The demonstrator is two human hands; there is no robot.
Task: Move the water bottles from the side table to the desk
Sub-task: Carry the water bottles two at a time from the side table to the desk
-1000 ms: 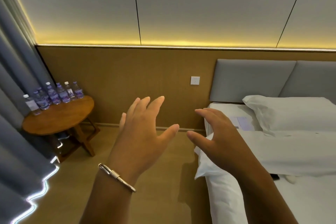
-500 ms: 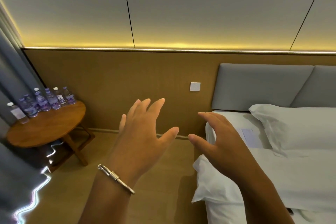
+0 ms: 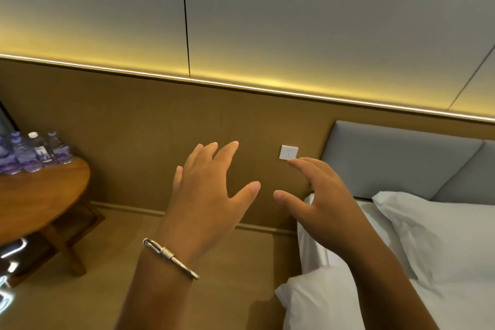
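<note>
Tan panelling [image 3: 139, 120] covered the lower wall under a glowing yellow light strip [image 3: 241, 86], with pale grey panels [image 3: 294, 8] above it. On the right lay a bed [image 3: 401, 289] in white linen, a white pillow [image 3: 442, 236] resting against a grey padded headboard [image 3: 388, 158]. At the left edge stood a round wooden side table [image 3: 40, 201] on crossed legs, partly cut off by the frame. Both hands were raised in the middle of the view, holding nothing and not touching each other. The left hand [image 3: 206, 203] was spread with straight fingers and the thumb out to the side, and a silver bracelet [image 3: 171, 257] sat on its wrist. The right hand [image 3: 318, 195], just beside it, had relaxed, slightly bent fingers, its fingertip overlapping the lower edge of a white wall socket [image 3: 288, 152] in the picture. The water bottles [image 3: 34, 153], clear with purple labels, stood upright in a close cluster at the back of the side table, near the wall and well apart from either hand.
</note>
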